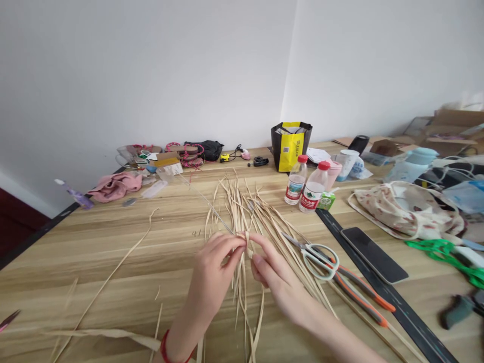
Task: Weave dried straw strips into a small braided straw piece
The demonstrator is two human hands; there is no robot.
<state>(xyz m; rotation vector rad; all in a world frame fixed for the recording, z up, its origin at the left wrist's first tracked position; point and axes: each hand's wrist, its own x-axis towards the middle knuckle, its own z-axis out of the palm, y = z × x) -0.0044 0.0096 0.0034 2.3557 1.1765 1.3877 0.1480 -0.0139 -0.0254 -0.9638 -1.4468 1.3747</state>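
Over the middle of the table, my left hand [215, 269] is closed in a pinch on a pale straw strip [247, 240] and a thin wire [212, 207]. The wire slants up to the left from those fingertips. Fingers bent, my right hand [275, 269] pinches the same strip from the other side, where it seems to loop around the wire. Exactly how it wraps is partly covered by the fingers. Beneath both hands lies a loose bundle of long straw strips [235, 201]. Scissors [303, 247] rest right of the bundle, touching orange-and-grey pliers [361, 301].
Two water bottles [295, 184] stand beyond the scissors, before a yellow-black bag [291, 151]. To the right are a phone [372, 254], a cloth bag [408, 212] and green cord [438, 247]. Pink cloth [115, 187] lies far left; a single strip [121, 262] curves nearer.
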